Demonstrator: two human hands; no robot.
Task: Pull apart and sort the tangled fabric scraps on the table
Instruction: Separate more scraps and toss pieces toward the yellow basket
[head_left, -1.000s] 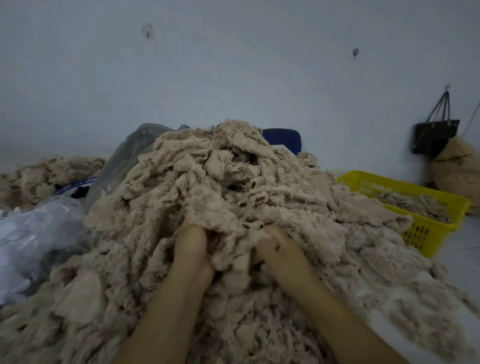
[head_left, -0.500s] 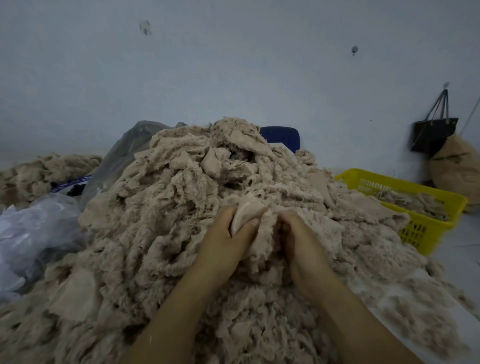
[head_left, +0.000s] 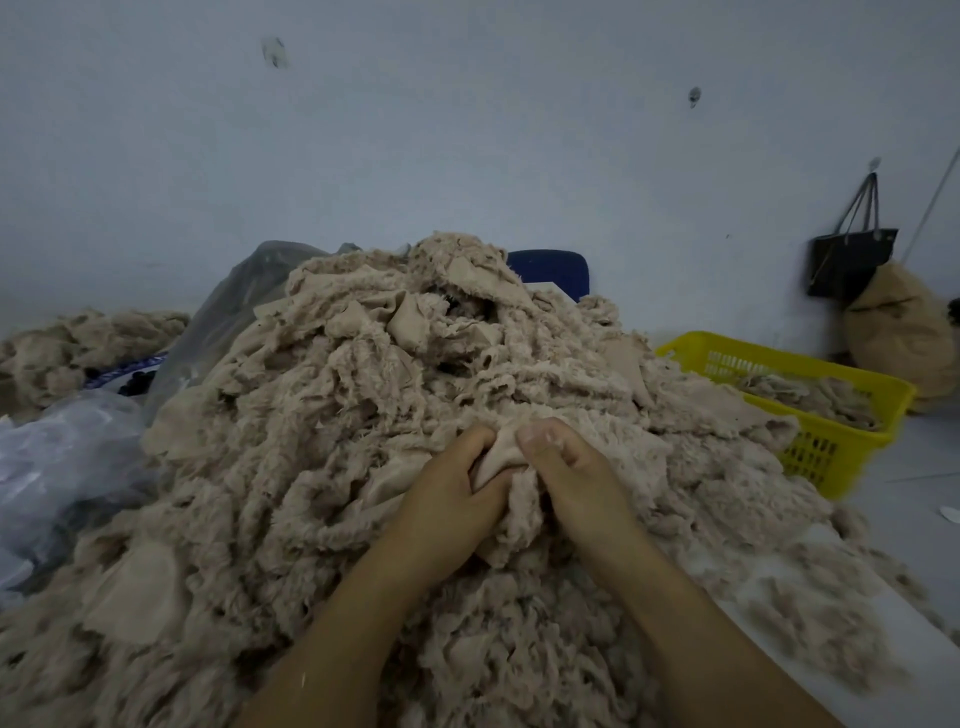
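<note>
Both hands sit together low on the front of the heap (head_left: 337, 415), thumbs nearly touching. The left hand (head_left: 452, 499) curls its fingers round 1 scrap (head_left: 496, 460), a smooth beige piece bunched up between the 2 hands, and the right hand (head_left: 576, 478) pinches the same scrap from the other side, thumb on top. The scrap is still joined to the fluffy mass under the palms. The heap rises beyond the fingertips and spreads out to both sides of the forearms, its pieces all the same beige, some fuzzy, some flat. Right of the right hand, past the heap's edge, stands a yellow basket (head_left: 821, 447) with more scraps lying in it; bare table (head_left: 914, 654) shows nearer, beside the right forearm. Left of the left hand lies a crumpled plastic bag (head_left: 67, 457), and further off a smaller pile (head_left: 78, 343). Beyond the heap's top a blue chair back (head_left: 550, 267) shows against the wall (head_left: 467, 130).
</note>
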